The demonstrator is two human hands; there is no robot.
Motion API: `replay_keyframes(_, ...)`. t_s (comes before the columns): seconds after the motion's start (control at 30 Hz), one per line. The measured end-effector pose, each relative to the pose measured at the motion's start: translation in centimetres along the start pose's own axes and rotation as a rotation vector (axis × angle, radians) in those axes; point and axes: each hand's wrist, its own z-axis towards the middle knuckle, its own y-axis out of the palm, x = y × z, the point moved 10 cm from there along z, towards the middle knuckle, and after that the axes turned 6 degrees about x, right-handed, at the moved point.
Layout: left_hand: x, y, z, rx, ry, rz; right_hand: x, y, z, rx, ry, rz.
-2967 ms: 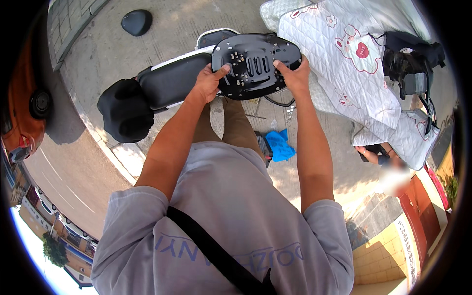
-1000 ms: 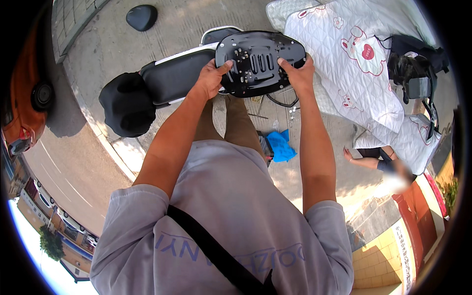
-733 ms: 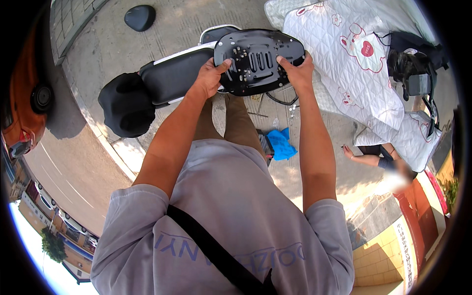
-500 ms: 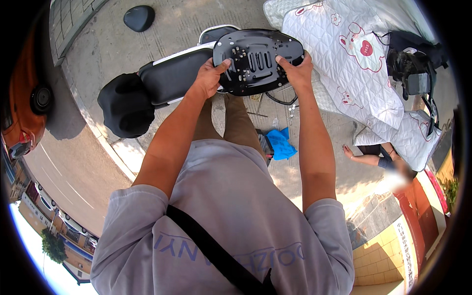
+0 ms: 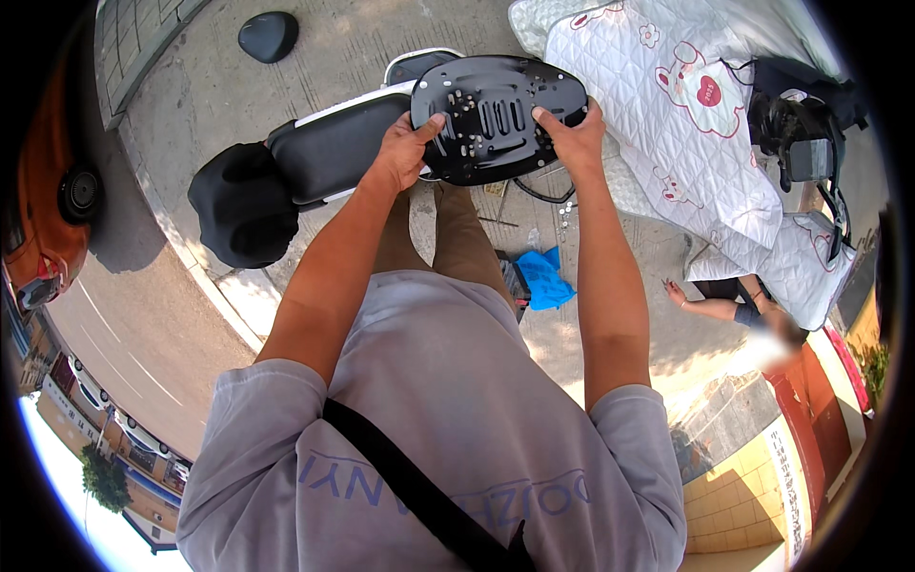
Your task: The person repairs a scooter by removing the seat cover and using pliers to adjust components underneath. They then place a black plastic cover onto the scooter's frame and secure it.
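Observation:
A black oval plate (image 5: 500, 114), glossy and pierced with slots and round holes, is held up in front of me by both hands. My left hand (image 5: 405, 151) grips its left edge, thumb on top. At the opposite edge my right hand (image 5: 576, 140) has the same hold, its thumb lying on the upper face and its fingers mostly hidden beneath. The plate hangs over one end of a scooter with a long black seat (image 5: 343, 143) and white side trim. What lies directly under the plate is hidden.
A rounded black piece (image 5: 269, 36) lies on the pavement. Right of me, a white quilted cover (image 5: 648, 105) drapes over a vehicle, near another person (image 5: 724, 303). A blue bag (image 5: 545, 278) and small parts lie on the ground. An orange car (image 5: 43, 205) stands left.
The plate and both hands have shifted very slightly to the left. The grip is the same.

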Motion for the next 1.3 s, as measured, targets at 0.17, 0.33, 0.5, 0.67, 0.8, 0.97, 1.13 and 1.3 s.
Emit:
replay_keyframes(0.17,0.2,0.1,-0.1,0.030,0.040,-0.011,0.5,0.2,0.1,-0.007,0.010,0.001)
replay_keyframes(0.33,0.3,0.2,-0.3,0.032,0.030,-0.002,0.3,0.1,0.1,-0.008,0.002,0.015)
replay_keyframes(0.5,0.3,0.2,-0.2,0.023,0.027,-0.006,0.4,0.1,0.0,0.012,0.011,0.003)
replay_keyframes(0.67,0.3,0.2,-0.2,0.031,0.022,-0.003,0.0,-0.2,-0.1,0.024,0.020,-0.019)
replay_keyframes(0.8,0.5,0.3,-0.3,0.036,0.026,0.004,0.2,-0.2,0.0,0.011,0.008,-0.027)
replay_keyframes(0.97,0.4,0.0,-0.4,0.066,0.014,0.016,-0.2,-0.2,-0.3,0.031,0.029,0.000)
replay_keyframes(1.13,0.4,0.1,-0.2,0.056,0.022,0.000,-0.3,-0.2,-0.1,0.026,0.014,0.031)
replay_keyframes(1.3,0.7,0.4,-0.6,0.045,-0.002,-0.006,-0.1,0.0,0.0,0.021,0.001,0.048)
